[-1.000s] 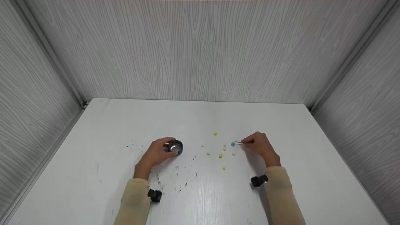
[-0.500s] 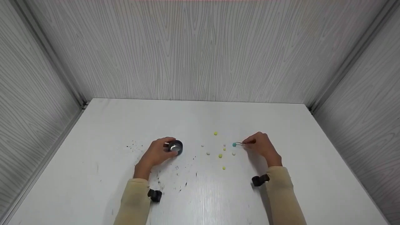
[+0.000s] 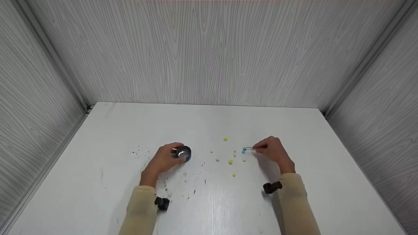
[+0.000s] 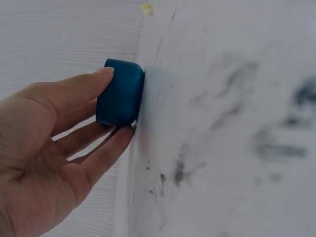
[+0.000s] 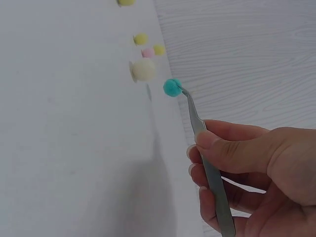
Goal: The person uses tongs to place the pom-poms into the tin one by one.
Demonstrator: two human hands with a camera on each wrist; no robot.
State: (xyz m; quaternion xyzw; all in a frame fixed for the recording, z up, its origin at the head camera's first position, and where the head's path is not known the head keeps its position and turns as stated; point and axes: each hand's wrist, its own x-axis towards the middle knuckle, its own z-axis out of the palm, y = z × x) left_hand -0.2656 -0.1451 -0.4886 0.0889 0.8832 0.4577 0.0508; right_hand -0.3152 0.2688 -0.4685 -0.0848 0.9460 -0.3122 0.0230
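Observation:
My left hand [image 3: 164, 159] holds a small round metal cup [image 3: 189, 154] on the white table, thumb on one side and fingers on the other. Blue on the outside in the left wrist view, the cup [image 4: 122, 94] has a silvery inside in the head view. Between thumb and fingers, my right hand [image 5: 264, 170] pinches bent-tip metal tweezers [image 5: 212, 173]. A fuzzy turquoise ball [image 5: 172, 87] sits at the tweezers' tips. In the head view the turquoise [image 3: 244, 149] shows as two small blobs, one just below the other; whether these are two balls I cannot tell.
Several little balls lie between the hands: yellow ones [image 3: 230, 162], whitish ones [image 3: 217, 160] and a pink one [image 5: 148, 52]. Dark smudges [image 3: 166, 188] mark the table near the left hand. Grey wood-patterned panels [image 3: 202, 52] enclose the table at the back and sides.
My right hand has shifted very slightly with the tweezers. The single turquoise spot seen earlier now appears as two blobs. My left hand and the cup stay put.

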